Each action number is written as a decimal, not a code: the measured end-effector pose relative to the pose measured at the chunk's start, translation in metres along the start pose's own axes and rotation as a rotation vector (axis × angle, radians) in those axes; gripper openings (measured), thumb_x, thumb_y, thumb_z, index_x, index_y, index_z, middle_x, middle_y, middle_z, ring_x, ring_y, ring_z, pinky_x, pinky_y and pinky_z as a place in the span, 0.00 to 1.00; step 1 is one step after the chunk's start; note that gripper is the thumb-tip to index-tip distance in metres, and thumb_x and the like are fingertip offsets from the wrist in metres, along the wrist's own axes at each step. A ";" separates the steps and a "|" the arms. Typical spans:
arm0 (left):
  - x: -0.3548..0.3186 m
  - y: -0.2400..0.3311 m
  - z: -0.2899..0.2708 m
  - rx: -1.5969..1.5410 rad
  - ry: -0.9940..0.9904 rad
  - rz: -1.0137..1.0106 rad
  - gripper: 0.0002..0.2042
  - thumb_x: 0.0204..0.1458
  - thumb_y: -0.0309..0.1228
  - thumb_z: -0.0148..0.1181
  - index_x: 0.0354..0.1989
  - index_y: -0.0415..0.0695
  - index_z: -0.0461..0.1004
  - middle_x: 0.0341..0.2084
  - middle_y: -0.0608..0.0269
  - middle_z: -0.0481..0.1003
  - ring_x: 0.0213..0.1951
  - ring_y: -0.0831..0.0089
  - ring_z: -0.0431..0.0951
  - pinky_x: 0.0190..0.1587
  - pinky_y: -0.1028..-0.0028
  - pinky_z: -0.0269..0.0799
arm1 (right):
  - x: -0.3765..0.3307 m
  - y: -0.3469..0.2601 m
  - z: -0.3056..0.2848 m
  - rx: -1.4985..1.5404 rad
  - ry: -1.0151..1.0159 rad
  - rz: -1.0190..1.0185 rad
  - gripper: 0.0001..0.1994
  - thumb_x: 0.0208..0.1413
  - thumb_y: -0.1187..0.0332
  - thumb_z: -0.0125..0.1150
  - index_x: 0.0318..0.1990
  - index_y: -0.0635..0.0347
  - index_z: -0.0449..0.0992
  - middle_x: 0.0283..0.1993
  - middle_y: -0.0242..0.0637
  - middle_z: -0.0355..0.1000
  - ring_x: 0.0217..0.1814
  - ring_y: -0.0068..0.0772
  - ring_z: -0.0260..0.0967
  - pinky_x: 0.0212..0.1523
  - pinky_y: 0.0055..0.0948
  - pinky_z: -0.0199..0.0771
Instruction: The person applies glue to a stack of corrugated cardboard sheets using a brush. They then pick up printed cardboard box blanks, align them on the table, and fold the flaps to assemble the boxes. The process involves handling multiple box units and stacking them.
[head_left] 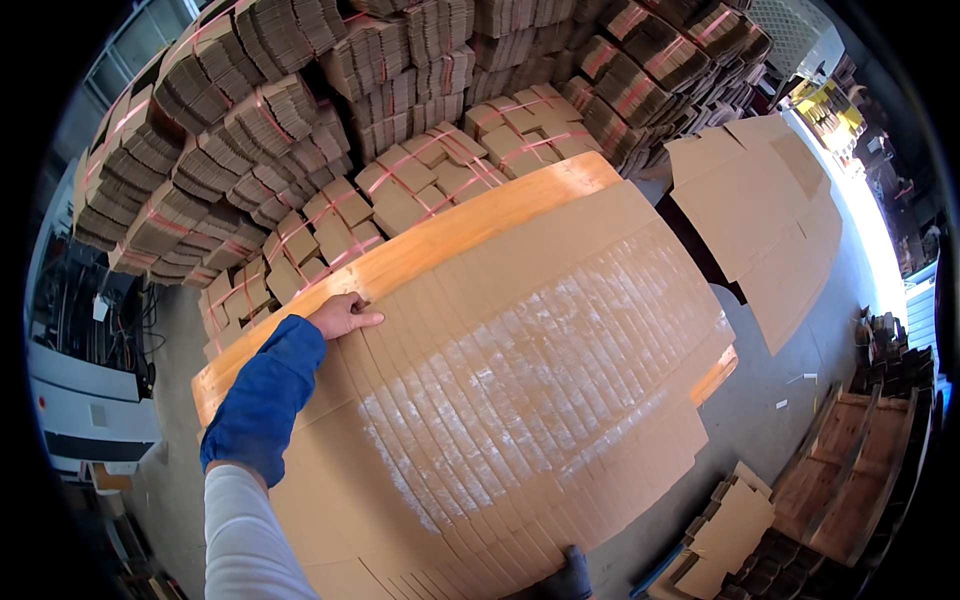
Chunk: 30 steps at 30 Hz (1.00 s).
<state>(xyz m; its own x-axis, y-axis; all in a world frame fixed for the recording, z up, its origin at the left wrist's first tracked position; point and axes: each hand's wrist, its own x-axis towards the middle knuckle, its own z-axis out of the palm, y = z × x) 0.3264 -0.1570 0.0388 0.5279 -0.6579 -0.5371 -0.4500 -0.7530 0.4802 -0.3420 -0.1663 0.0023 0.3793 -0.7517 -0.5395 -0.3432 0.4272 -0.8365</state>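
Observation:
A wide fan of overlapping flat cardboard blanks [520, 370] lies spread over an orange wooden table [470, 225]; a whitish glue band runs across the blanks. My left hand [343, 315], in a blue sleeve cover, rests flat on the far left edge of the fanned blanks, next to the table's bare rim, and grips nothing. My right hand [572, 577], dark-gloved, shows only partly at the bottom edge, touching the near edge of the blanks; its fingers are hidden.
Bundles of folded cardboard tied with pink straps [300, 150] are piled high behind the table. More flat cardboard sheets [770, 210] lie at the right. Wooden pallets [850, 470] and cardboard scraps [725, 530] sit on the floor at lower right. A machine [90, 390] stands at left.

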 end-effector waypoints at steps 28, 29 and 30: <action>0.008 0.016 0.000 -0.089 -0.026 0.026 0.31 0.53 0.58 0.61 0.49 0.39 0.72 0.39 0.57 0.75 0.42 0.68 0.73 0.48 0.70 0.69 | 0.004 0.000 0.003 -0.147 0.082 -0.115 0.18 0.50 0.66 0.64 0.49 0.61 0.74 0.41 0.46 0.73 0.43 0.52 0.70 0.47 0.44 0.72; 0.009 0.023 0.001 -0.080 -0.002 0.017 0.31 0.53 0.58 0.60 0.48 0.39 0.72 0.38 0.57 0.75 0.42 0.68 0.74 0.48 0.70 0.69 | 0.005 0.008 0.002 -0.135 0.114 -0.131 0.17 0.50 0.67 0.63 0.49 0.61 0.74 0.40 0.45 0.74 0.44 0.50 0.71 0.46 0.43 0.72; 0.009 0.031 0.005 -0.073 0.015 0.017 0.31 0.53 0.59 0.59 0.48 0.39 0.72 0.38 0.57 0.76 0.41 0.68 0.74 0.47 0.70 0.69 | 0.004 0.013 0.001 -0.125 0.157 -0.147 0.17 0.51 0.68 0.62 0.49 0.62 0.74 0.40 0.44 0.75 0.44 0.48 0.71 0.46 0.42 0.72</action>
<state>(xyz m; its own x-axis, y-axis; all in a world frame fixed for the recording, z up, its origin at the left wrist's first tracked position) 0.3133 -0.1868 0.0453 0.5314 -0.6702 -0.5181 -0.4060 -0.7383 0.5385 -0.3441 -0.1632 -0.0108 0.2982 -0.8740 -0.3835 -0.4016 0.2496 -0.8811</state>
